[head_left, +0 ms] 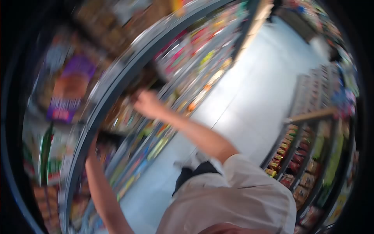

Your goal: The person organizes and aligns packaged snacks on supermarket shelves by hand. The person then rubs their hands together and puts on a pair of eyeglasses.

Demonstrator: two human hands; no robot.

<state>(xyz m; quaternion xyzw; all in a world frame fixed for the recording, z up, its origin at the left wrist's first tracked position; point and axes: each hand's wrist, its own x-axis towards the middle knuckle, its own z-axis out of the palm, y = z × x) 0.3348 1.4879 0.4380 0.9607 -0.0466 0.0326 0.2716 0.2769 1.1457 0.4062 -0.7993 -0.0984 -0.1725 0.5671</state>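
Along the shelf edge (107,91), both hands (147,104) reach out, arms (198,134) extended, grip unclear.

The right arm (198,134) is stretched forward and leftward, bare from the elbow down; the right hand (148,104) is blurred, its fingers (139,94) apparently curled. The left arm (102,189) is extended, the left hand being hidden.

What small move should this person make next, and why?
Perhaps ease the right hand's grip slightly toward the blurred packaged goods below the grey shelf rail. It is already close to them, and the left forearm reaches to the rail too. Blur hides whether the right fingers hold anything.
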